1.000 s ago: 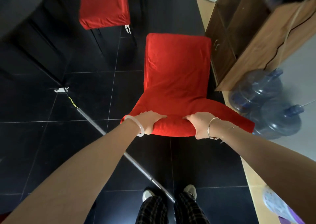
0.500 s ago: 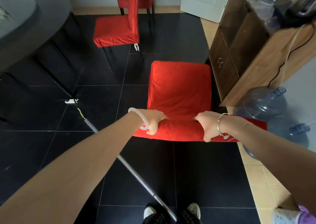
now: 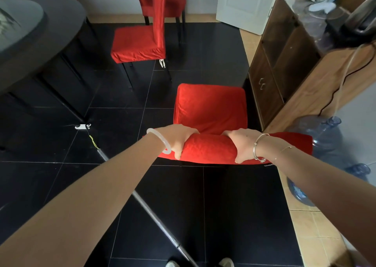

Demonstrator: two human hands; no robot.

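Note:
A red-covered chair (image 3: 210, 112) stands in front of me on the black tiled floor, its seat pointing away. Both hands hold the top of its backrest (image 3: 209, 147). My left hand (image 3: 179, 139), with a white bangle on the wrist, grips the backrest's left part, fingers curled over the far side. My right hand (image 3: 241, 144), wearing thin bracelets, grips it a little right of the middle, thumb hanging down the near face.
A second red chair (image 3: 140, 42) stands ahead left beside a dark round table (image 3: 38, 42); a third red chair (image 3: 173, 4) is behind it. A wooden cabinet (image 3: 295, 69) and water jugs (image 3: 323, 136) line the right. A metal pole (image 3: 154, 211) lies across the floor by my feet.
The view has lifted and the chair's backrest has come upright and nearer to me. Both hands keep the same grip on its top.

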